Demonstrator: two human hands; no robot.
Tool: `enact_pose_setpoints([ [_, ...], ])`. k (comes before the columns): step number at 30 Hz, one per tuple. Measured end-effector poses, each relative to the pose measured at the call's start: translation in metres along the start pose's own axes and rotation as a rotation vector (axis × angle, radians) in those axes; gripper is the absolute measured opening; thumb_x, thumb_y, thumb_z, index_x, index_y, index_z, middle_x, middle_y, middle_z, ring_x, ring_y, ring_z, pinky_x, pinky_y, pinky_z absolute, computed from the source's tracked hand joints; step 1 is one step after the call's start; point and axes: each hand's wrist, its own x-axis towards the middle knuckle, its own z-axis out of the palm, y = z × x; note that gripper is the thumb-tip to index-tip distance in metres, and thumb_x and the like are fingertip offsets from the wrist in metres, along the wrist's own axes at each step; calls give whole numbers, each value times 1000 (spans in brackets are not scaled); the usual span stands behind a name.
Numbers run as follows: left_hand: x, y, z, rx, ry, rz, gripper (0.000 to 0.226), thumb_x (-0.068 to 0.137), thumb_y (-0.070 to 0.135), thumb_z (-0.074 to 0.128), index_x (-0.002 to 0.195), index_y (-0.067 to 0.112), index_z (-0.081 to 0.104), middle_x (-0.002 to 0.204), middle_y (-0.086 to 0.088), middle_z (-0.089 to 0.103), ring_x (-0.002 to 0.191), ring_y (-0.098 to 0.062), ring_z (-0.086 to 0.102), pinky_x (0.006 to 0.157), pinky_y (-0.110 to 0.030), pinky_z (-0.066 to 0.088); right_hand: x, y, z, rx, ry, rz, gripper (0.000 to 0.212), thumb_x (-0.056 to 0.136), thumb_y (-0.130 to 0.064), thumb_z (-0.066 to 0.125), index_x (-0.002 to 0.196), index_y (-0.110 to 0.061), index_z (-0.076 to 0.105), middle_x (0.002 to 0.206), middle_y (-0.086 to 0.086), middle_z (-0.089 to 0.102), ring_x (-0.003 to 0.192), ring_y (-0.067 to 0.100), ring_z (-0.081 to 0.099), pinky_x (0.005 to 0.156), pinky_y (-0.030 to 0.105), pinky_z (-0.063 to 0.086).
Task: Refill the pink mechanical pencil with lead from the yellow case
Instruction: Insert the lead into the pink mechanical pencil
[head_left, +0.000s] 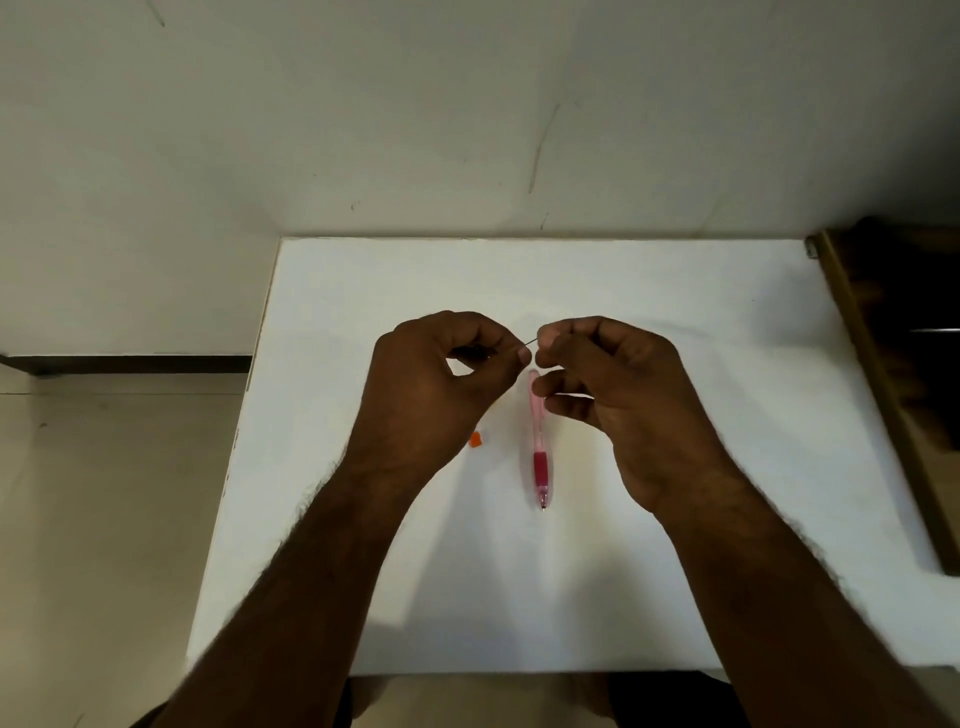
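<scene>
A scuffed off-white wall (467, 114) rises behind the white rectangular table (675, 545) at which we sit, with pale floor tiles (104, 519) off its left edge and a dark wooden piece of furniture (893, 364) beyond its right edge. Above the middle of the table we hold both hands close together. Our left hand (431, 395) is curled, thumb and forefinger pinched together, and our right hand (618, 395) is curled the same way; a thin dark stick of pencil lead (531, 340) runs between the two sets of fingertips, gripped at both ends. We cannot tell whether the yellow case is inside the left hand, since the fingers hide whatever they enclose. The pink translucent mechanical pencil with a red rubber grip (540, 447) lies on the table just below our hands, tip toward the near edge, its far end partly covered by our right fingers. A small orange plastic piece (475, 440) rests on the table beside our left wrist, partly hidden by it.
</scene>
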Motion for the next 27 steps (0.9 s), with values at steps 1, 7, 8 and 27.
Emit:
enact_pose_setpoints([
  [1,-1,1,2,-9,-11,-8,6,85,25,75,79,25,77,78,12,74,78,-8,69,62,-17,53,-1,1,1,-9,7,-4,12,93,-20,69,85,-21,77,80,1,77,71,16,74,68,26,57],
  [7,-1,1,12,51,-23,-9,14,80,41,77,87,29,76,80,16,73,78,-4,68,71,-16,51,1,0,-6,-64,129,-90,15,92,-18,71,79,-22,77,68,-3,75,64,13,73,65,26,60],
  [8,-2,0,15,87,-21,-30,21,78,48,77,88,30,75,79,16,73,77,-4,67,70,-19,52,2,-1,-9,-54,163,-104,15,91,-18,71,79,-23,77,68,-4,75,63,12,73,64,26,61],
  [27,-16,3,50,618,6,-45,30,76,54,57,71,26,62,65,9,61,64,-15,57,63,-29,42,6,-9,-21,78,293,-147,16,94,-16,68,81,-22,74,69,-6,74,66,14,73,65,26,58],
])
